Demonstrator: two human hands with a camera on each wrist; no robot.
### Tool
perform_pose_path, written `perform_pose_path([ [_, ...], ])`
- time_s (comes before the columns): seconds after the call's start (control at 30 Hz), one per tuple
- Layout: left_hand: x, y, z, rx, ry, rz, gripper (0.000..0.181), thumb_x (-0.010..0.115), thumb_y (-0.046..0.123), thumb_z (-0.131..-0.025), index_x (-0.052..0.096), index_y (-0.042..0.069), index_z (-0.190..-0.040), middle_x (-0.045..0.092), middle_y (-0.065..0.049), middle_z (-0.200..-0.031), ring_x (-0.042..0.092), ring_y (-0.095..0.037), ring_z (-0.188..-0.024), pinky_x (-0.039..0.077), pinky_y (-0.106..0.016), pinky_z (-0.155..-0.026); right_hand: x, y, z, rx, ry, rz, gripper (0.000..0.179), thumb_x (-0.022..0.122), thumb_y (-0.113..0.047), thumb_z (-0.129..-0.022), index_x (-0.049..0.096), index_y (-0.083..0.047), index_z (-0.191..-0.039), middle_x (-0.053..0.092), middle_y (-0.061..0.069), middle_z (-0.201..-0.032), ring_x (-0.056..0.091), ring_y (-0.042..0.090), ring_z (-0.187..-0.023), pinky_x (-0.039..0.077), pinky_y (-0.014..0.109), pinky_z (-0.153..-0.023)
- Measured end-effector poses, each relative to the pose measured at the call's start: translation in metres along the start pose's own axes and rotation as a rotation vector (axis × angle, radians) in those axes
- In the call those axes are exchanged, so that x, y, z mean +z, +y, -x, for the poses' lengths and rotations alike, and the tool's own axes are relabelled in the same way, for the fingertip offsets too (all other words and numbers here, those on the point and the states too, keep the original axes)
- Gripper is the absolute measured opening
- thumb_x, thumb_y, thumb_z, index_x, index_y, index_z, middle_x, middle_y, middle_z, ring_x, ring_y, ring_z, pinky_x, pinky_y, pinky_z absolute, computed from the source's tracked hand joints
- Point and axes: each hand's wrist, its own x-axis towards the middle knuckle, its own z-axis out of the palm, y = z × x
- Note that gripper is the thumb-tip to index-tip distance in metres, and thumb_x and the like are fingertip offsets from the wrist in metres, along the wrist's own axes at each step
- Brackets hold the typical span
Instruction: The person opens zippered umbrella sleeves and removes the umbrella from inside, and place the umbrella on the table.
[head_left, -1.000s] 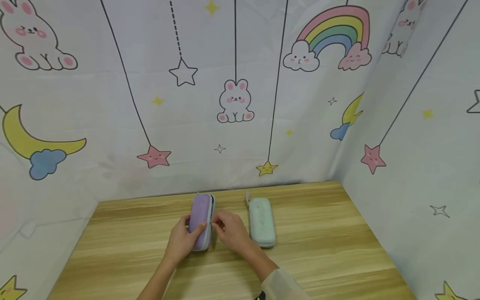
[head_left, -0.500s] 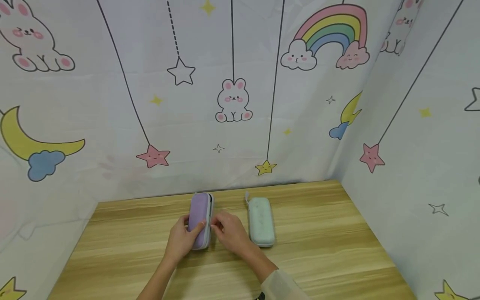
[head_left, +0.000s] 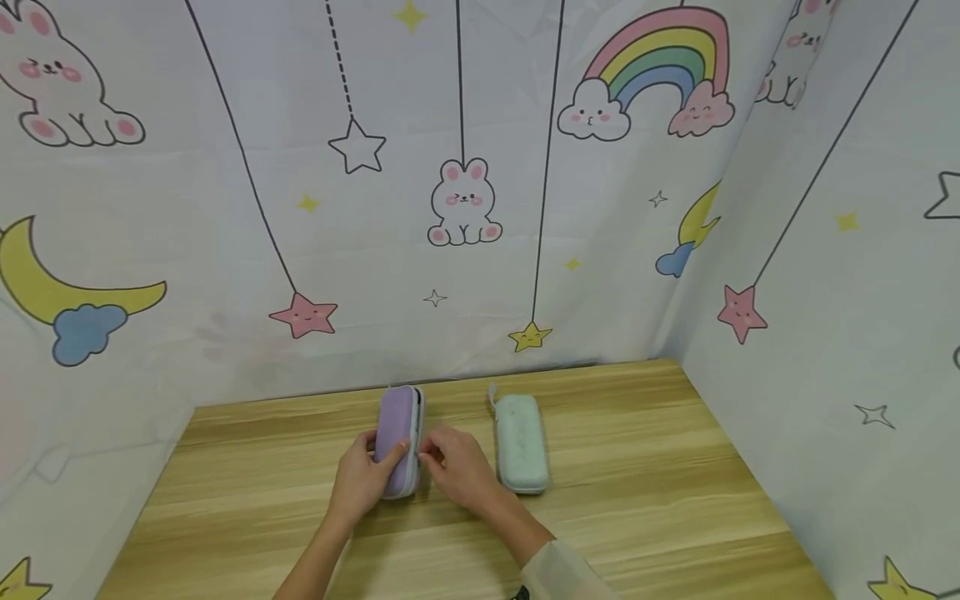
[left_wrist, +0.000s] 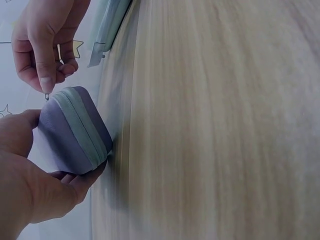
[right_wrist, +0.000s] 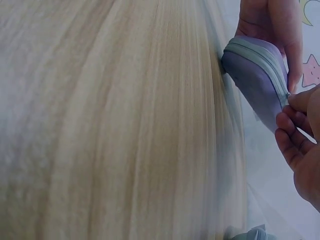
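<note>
In the head view my left hand (head_left: 362,479) grips a purple zip-up pencil case (head_left: 395,433), thumb across its top and fingers round its far side. The case stands on its edge, pale zip band turned toward my right hand (head_left: 461,467). A narrow dark gap shows along the zip near the far end. Thumb and forefinger of the right hand pinch the small metal zipper pull (left_wrist: 47,96), which peeks out below the fingertips in the left wrist view. From the right wrist, the near part of the zip on the case (right_wrist: 250,75) looks closed.
A mint-green pencil case (head_left: 522,442) with a strap loop lies flat just right of the right hand. Wood-grain table (head_left: 637,483) extends around both cases. A white cloth backdrop (head_left: 390,250) with cartoon prints rises behind the table and at its sides.
The right fingers have slid slightly along the zip toward the near end of the purple case. The left hand keeps its grip. The whole head view has shifted a little.
</note>
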Motion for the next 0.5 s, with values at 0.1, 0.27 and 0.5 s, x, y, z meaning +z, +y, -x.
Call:
perform_pose_path([
  [0.1,0.0002,-0.0018,-0.0014,0.001,0.002,-0.007,0.077,0.073,0.048,-0.1,0.051,-0.012,-0.143,0.065,-0.033,-0.13,0.067,-0.042,-0.116,0.058,-0.053,-0.093,0.0006,0.0001,0.0008,-0.005,-0.003,0.0,0.014,0.079,-0.006,-0.095,0.068,-0.013,-0.091,0.064,-0.005,-0.086,0.057,0.0,-0.076,0.047,0.011,-0.068],
  [0.27,0.0001,-0.0043,-0.0038,-0.005,0.0,-0.016,0.079,0.072,0.05,-0.1,0.051,-0.013,-0.143,0.064,-0.034,-0.131,0.066,-0.043,-0.117,0.057,-0.054,-0.094,0.0018,0.0003,0.0026,-0.014,-0.011,-0.006,0.015,0.08,-0.006,-0.095,0.068,-0.014,-0.091,0.064,-0.006,-0.085,0.055,-0.001,-0.076,0.046,0.011,-0.067],
  [0.5,0.0004,-0.0053,-0.005,-0.003,-0.002,-0.009,0.08,0.072,0.051,-0.1,0.051,-0.012,-0.142,0.065,-0.034,-0.13,0.067,-0.042,-0.116,0.058,-0.053,-0.092,0.0018,0.0007,0.0025,-0.02,-0.01,-0.005,0.015,0.08,-0.006,-0.095,0.067,-0.014,-0.091,0.063,-0.007,-0.085,0.055,-0.001,-0.075,0.045,0.011,-0.067],
])
